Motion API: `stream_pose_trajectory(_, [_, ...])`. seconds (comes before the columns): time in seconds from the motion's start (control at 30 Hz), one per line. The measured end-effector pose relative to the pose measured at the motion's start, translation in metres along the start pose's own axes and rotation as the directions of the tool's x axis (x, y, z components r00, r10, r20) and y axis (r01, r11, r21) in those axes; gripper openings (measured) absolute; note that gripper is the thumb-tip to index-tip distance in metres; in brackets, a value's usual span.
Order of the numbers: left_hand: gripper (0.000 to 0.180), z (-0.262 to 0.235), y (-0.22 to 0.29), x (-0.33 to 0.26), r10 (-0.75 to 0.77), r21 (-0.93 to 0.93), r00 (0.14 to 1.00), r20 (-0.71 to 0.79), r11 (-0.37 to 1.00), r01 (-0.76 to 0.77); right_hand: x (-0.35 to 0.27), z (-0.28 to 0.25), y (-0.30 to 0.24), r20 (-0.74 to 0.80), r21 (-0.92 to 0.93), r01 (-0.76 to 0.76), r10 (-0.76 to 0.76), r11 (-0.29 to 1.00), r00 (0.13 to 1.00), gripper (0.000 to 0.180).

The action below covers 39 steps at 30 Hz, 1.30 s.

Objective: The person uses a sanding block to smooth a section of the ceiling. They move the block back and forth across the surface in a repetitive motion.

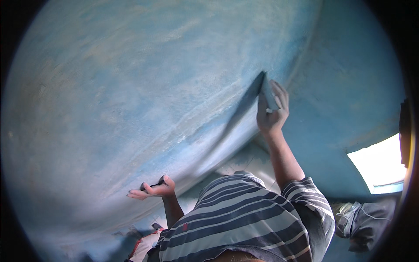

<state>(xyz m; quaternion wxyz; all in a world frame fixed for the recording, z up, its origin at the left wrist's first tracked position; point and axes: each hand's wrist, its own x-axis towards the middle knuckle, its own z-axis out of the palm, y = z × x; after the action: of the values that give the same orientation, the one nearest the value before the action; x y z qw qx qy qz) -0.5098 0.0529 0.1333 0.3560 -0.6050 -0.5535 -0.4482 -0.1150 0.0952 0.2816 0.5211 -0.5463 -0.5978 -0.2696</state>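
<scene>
Up goes my right arm, and here is my right hand (pixel 273 117) with the flat grey-green piece (pixel 269 91), thumb on one side, fingers partly bent on the other, its pointed end at the curved blue surface (pixel 131 83). A long dark shadow (pixel 238 117) slants down from that tip! The trick, I'd judge: a light, even grip, the wrist following the curve, and the edge kept from digging in at the corner. Whether the whole edge touches, I can't tell from here.

Over to my left hand (pixel 159 190), lower down: fingers spread, thumb lifted, close by the surface, contact uncertain. I see nothing gripped there; the dark patch by the fingers looks like shadow. So the piece sits entirely with my right hand, up and to the right of my left, well apart from it, above my striped shirt (pixel 240 209).
</scene>
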Motion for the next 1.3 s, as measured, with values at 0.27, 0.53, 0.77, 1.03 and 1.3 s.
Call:
stream_pose_trajectory(0.27, [0.076,0.001,0.003,0.004,-0.011,-0.044,1.0,0.002,0.999,0.011,-0.004,0.003,-0.013,-0.023,0.086,-0.035,0.037,0.996,0.999,0.03])
stream_pose_trajectory(0.53, [0.075,0.005,-0.002,-0.003,-0.023,-0.038,0.999,-0.025,0.999,0.022,-0.014,0.007,0.023,-0.082,0.022,-0.257,0.258,0.966,0.963,0.028])
stream_pose_trajectory(0.77, [0.075,0.001,-0.002,0.0,0.004,-0.025,1.0,-0.02,1.0,-0.004,-0.017,0.01,0.02,-0.071,0.047,-0.22,0.223,0.974,0.972,0.026])
stream_pose_trajectory(1.03, [0.075,0.002,0.001,0.006,0.012,-0.033,1.0,-0.029,0.999,-0.013,-0.013,0.005,0.002,0.006,0.06,-0.091,0.091,0.994,0.996,0.033])
stream_pose_trajectory(1.3, [0.076,0.003,0.0,0.001,0.007,-0.04,1.0,-0.017,0.999,-0.008,-0.005,0.01,-0.002,-0.067,0.064,-0.097,0.102,0.993,0.993,0.021])
